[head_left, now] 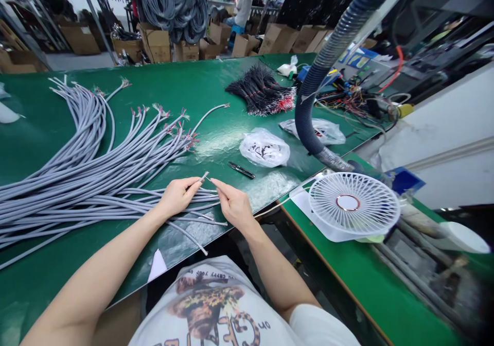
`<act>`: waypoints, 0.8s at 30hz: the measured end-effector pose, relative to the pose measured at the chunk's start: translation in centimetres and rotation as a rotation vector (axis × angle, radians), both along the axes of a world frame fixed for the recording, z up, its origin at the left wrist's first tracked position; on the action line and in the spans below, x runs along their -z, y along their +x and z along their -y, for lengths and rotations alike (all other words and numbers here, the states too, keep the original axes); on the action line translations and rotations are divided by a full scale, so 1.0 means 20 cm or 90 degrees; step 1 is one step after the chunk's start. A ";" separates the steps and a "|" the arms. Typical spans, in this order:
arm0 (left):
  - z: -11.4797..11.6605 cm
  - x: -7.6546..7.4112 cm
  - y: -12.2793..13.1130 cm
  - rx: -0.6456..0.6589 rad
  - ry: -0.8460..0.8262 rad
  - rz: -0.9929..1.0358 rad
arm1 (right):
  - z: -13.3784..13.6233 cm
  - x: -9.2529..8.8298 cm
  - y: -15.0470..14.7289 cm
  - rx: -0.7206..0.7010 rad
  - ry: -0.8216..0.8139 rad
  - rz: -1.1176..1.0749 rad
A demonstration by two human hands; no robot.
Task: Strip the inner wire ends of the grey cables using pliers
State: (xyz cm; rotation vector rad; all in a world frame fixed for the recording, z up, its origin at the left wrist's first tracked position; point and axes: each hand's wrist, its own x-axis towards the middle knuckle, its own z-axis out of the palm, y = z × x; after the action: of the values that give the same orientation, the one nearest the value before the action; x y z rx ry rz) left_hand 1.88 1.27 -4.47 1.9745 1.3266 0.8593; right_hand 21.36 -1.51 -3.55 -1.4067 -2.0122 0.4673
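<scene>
My left hand (177, 195) is closed around the end of a grey cable (203, 176), its tip sticking out between the fingers. My right hand (232, 203) pinches something thin at that same tip, too small to name. Both hands hover over the near edge of the green table (216, 86). A large bundle of grey cables (88, 166) with stripped, coloured ends fans out to the left and runs under my left hand. Black cutters (241, 170) lie just beyond my right hand.
Two clear plastic bags (264, 148) and a pile of black and red wires (264, 91) lie farther back. A ribbed hose (328, 68) arcs down on the right. A white fan (353, 206) sits on a lower bench. Cardboard boxes (158, 45) and seated people are behind.
</scene>
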 end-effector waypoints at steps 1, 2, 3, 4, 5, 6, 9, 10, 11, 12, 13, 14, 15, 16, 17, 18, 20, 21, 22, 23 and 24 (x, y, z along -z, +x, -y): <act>0.00 0.00 0.00 0.004 0.003 -0.010 | -0.01 0.00 0.00 -0.004 0.001 -0.006; 0.00 0.00 0.00 0.010 0.006 -0.023 | -0.01 0.01 -0.01 -0.007 0.002 -0.010; 0.01 0.00 0.00 0.018 0.008 -0.037 | -0.02 0.01 -0.01 -0.008 0.005 -0.011; 0.01 0.00 0.00 0.027 0.008 -0.050 | -0.02 0.02 -0.01 -0.008 0.008 -0.010; 0.01 0.00 0.00 0.036 0.005 -0.061 | -0.03 0.02 -0.02 -0.008 0.014 -0.010; 0.01 0.00 0.00 0.043 0.001 -0.067 | -0.02 0.01 -0.02 -0.014 0.024 -0.012; 0.00 0.00 0.01 0.029 -0.017 -0.065 | 0.01 -0.04 -0.02 -0.102 0.074 -0.026; -0.01 0.00 0.01 0.016 -0.023 -0.057 | 0.02 -0.06 -0.01 -0.140 0.095 -0.031; -0.02 -0.01 0.01 0.001 -0.032 -0.042 | 0.04 -0.08 -0.01 -0.165 0.112 -0.030; -0.03 -0.01 0.01 -0.013 -0.044 -0.020 | 0.04 -0.10 0.00 -0.169 0.127 -0.023; -0.03 -0.01 0.01 -0.023 -0.059 0.012 | 0.04 -0.11 0.00 -0.152 0.141 -0.008; -0.04 -0.02 0.01 -0.028 -0.077 0.052 | 0.04 -0.11 0.01 -0.120 0.155 0.014; -0.04 -0.03 0.00 -0.031 -0.098 0.096 | 0.03 -0.11 0.02 -0.083 0.166 0.042; -0.04 -0.04 0.00 -0.031 -0.120 0.139 | 0.02 -0.10 0.02 -0.051 0.176 0.072; -0.03 -0.05 0.00 -0.030 -0.139 0.176 | 0.00 -0.08 0.02 -0.026 0.185 0.099; -0.03 -0.06 0.00 -0.028 -0.155 0.205 | -0.02 -0.07 0.02 -0.011 0.189 0.120; -0.02 -0.07 -0.01 -0.024 -0.174 0.236 | -0.04 -0.04 0.01 -0.001 0.189 0.146; -0.02 -0.08 -0.01 -0.022 -0.178 0.241 | -0.04 -0.03 0.00 -0.003 0.187 0.152; -0.01 -0.09 -0.01 -0.021 -0.180 0.242 | -0.05 -0.03 -0.01 -0.005 0.184 0.156; -0.01 -0.10 -0.01 -0.021 -0.183 0.242 | -0.05 -0.03 -0.02 -0.008 0.181 0.159; -0.01 -0.11 -0.01 -0.021 -0.185 0.240 | -0.05 -0.02 -0.02 -0.009 0.178 0.160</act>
State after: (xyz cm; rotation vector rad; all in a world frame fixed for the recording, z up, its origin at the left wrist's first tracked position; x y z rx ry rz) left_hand 1.67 1.43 -2.33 1.4856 1.1878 0.9394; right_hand 20.88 -0.47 -3.06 -1.3291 -2.1863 0.0092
